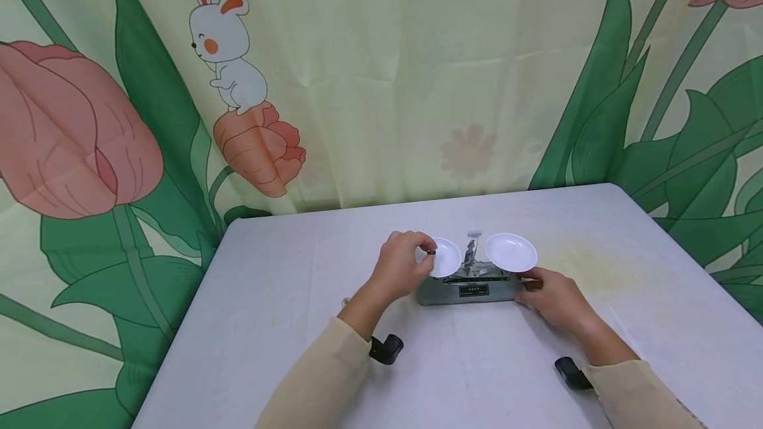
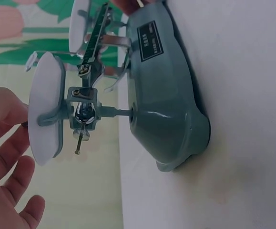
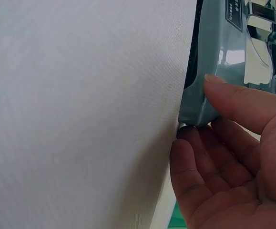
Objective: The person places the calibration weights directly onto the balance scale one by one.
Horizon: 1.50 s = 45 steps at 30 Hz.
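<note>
The left grip [image 1: 401, 263] pinched a dark piece [image 1: 431, 252] just above the left pan [image 1: 450, 258], the right grip [image 1: 559, 298] holding the balance [image 1: 441, 293].

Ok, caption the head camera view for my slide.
Left hand pinches small dark object at round white pan; right hand holds grey metal balance scale.

Passage between forearms [image 1: 322, 373]; balance scale [image 1: 503, 291] (pans [image 1: 511, 252] raised) blocks beyond.

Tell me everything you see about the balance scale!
The balance scale stands on a white tablecloth. Its glossy grey-green base has a black label; above sit a metal-looking beam and two white pans. The right hand grips the base's right end; the left hand pinches a small dark object by the left pan.
</note>
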### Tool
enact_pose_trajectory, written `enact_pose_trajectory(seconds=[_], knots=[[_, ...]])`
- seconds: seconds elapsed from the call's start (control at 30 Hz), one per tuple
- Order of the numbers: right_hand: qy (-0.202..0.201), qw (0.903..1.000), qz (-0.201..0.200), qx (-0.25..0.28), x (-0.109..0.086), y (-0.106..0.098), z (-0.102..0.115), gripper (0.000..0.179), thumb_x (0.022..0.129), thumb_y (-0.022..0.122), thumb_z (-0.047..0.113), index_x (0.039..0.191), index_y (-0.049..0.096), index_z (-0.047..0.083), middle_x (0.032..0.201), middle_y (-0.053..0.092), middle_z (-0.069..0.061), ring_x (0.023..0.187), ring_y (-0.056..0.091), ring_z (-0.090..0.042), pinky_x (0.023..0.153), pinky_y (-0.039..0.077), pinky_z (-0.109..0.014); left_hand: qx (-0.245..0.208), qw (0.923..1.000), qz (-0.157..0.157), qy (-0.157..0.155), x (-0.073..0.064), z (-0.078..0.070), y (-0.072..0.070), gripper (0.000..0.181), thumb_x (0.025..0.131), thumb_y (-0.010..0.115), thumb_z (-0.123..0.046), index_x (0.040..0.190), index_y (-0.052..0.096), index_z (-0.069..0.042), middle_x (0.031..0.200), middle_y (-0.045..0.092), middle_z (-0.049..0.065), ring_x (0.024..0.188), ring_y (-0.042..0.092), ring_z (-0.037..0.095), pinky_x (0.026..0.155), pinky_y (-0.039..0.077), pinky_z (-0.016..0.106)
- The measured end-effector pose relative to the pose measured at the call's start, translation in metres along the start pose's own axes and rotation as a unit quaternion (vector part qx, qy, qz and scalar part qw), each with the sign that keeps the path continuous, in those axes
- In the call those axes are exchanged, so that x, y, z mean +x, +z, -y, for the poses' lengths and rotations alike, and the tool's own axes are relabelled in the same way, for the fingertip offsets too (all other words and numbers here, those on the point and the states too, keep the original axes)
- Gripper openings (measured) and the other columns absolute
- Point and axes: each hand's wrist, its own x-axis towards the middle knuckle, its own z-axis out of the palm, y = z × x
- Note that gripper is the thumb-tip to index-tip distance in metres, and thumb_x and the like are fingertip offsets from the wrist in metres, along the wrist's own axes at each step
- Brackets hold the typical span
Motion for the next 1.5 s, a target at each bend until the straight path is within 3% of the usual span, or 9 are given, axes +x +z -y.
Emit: enact_pose_trajectory(seconds=[0.27,0.63,1.5], knots=[[-0.002,1.0,0.0,0.001,-0.001,0.001,0.0,0.058,0.087,0.075,0.014,0.135,0.052,-0.01,0.128,0.059,-0.031,0.119,0.054,-0.05,0.095,0.044,-0.063,0.037,0.9992,0.0,-0.017,0.002,-0.001,0.005,0.013,0.092,0.07,-0.017,0.104,0.074,-0.018,0.102,0.07,-0.007,0.102,0.053,0.019,0.088,0.038,0.043],[0.005,1.0,0.003,0.004,0.0,0.0,0.0,0.059,0.088,0.075,0.014,0.136,0.05,-0.011,0.13,0.057,-0.032,0.12,0.052,-0.051,0.095,0.043,-0.063,0.049,0.9985,-0.008,-0.024,0.003,0.0,0.01,0.012,0.091,0.07,-0.016,0.102,0.075,-0.018,0.1,0.071,-0.007,0.102,0.052,0.02,0.094,0.034,0.051],[0.012,0.9998,0.006,0.013,-0.001,-0.001,0.001,0.059,0.089,0.074,0.013,0.137,0.05,-0.009,0.13,0.056,-0.033,0.121,0.052,-0.05,0.095,0.043,-0.063,0.041,0.9982,0.0,-0.045,0.002,0.004,0.017,0.011,0.091,0.072,-0.017,0.102,0.074,-0.017,0.099,0.07,-0.007,0.107,0.05,0.021,0.102,0.028,0.056]])
